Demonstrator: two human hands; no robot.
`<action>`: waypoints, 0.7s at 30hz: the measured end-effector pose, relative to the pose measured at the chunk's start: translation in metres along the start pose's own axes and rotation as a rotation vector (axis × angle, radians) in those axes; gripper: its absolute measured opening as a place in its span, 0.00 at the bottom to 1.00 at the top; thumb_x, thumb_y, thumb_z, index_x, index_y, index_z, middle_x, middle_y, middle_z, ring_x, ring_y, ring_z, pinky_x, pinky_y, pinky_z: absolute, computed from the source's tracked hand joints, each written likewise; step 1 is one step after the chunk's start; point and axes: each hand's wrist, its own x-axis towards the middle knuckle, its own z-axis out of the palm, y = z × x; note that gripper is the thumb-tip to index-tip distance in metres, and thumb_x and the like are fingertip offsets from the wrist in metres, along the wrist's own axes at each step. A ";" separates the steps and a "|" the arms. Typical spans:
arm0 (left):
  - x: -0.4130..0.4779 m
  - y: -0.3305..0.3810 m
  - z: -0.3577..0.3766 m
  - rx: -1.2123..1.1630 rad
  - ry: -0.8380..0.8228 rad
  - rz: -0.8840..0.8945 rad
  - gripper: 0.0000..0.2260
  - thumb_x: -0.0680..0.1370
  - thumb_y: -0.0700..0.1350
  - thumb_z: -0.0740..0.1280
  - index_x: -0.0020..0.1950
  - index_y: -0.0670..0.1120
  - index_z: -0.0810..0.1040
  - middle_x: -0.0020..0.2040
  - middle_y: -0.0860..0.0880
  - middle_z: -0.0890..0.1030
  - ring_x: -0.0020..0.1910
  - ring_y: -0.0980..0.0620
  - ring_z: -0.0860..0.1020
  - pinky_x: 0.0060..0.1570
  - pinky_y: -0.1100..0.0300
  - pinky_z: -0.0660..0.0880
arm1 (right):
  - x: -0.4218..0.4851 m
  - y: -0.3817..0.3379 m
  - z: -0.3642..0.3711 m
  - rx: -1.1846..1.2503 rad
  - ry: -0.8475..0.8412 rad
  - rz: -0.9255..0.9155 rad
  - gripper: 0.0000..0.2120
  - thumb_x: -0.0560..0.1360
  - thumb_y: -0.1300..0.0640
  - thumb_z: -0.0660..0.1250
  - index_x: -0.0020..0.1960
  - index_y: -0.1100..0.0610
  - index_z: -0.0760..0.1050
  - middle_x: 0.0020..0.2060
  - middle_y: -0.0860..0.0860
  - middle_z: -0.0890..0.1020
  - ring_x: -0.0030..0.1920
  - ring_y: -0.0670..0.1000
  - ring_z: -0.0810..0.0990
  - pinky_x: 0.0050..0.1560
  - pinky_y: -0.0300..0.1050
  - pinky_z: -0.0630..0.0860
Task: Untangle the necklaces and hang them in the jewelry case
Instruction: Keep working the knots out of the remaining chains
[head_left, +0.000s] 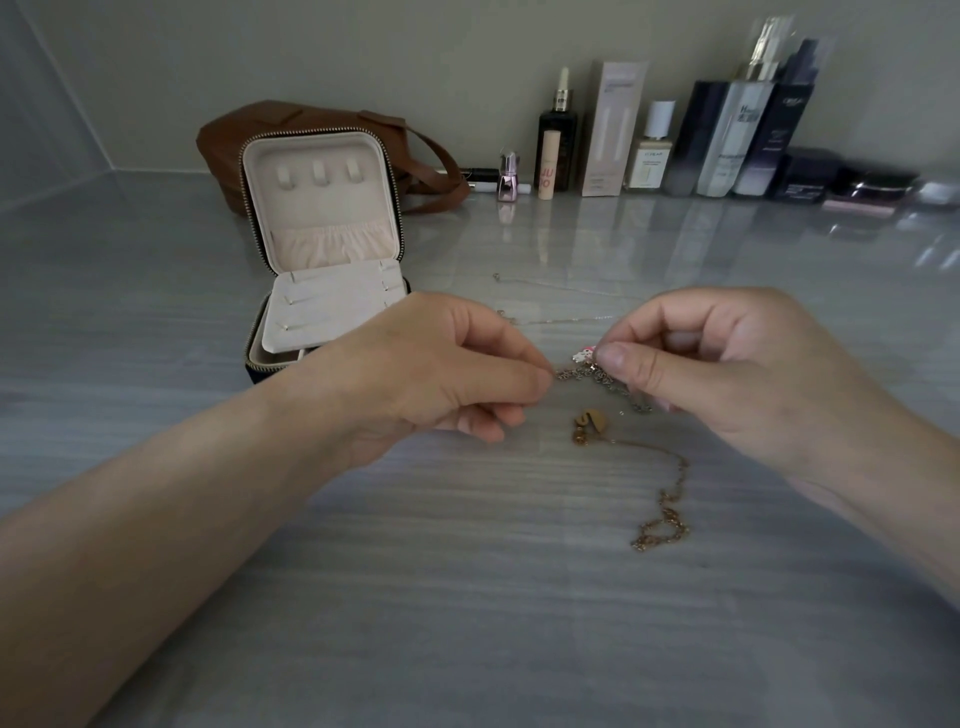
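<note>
Early stage, nothing hung yet. The left hand (447, 369) pinches one end of the silver chain (587, 375) & the right hand (727, 374) pinches it by the pink charm (581, 356), over the table (467, 597). A gold necklace (670, 499) lies nearer, partly bunched; two thin chains (561, 287) lie beyond the hands. The jewelry case (322, 244) stands open at left, hooks (320, 174) bare. Left to do, imo: free each chain, then hang all.

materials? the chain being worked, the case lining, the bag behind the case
The silvery chain looks like metal: small glinting links, pale shiny finish; which alloy can't be told. The case lining is matte beige with no glare, probably velvet or a suede-like fabric. The brown bag reads as leather or faux leather: smooth, low sheen, soft folds.
</note>
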 end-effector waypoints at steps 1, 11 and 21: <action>0.000 0.000 0.000 0.007 0.011 0.006 0.03 0.71 0.36 0.71 0.38 0.42 0.81 0.30 0.48 0.78 0.27 0.57 0.75 0.28 0.68 0.74 | 0.000 0.000 0.000 0.001 -0.002 0.002 0.02 0.69 0.54 0.72 0.38 0.51 0.82 0.31 0.45 0.82 0.29 0.39 0.76 0.32 0.27 0.70; -0.002 0.002 -0.003 0.116 0.034 0.028 0.03 0.69 0.40 0.73 0.37 0.42 0.81 0.28 0.50 0.79 0.26 0.58 0.73 0.25 0.67 0.69 | -0.003 -0.002 0.003 -0.055 -0.085 0.017 0.05 0.66 0.50 0.72 0.41 0.49 0.81 0.38 0.45 0.85 0.39 0.44 0.83 0.42 0.36 0.79; -0.001 0.001 -0.003 0.121 -0.005 -0.015 0.07 0.75 0.42 0.68 0.37 0.44 0.80 0.28 0.51 0.75 0.24 0.57 0.67 0.26 0.62 0.62 | -0.003 0.003 0.002 -0.109 -0.103 -0.009 0.02 0.69 0.51 0.71 0.39 0.49 0.82 0.37 0.48 0.84 0.39 0.48 0.82 0.44 0.41 0.79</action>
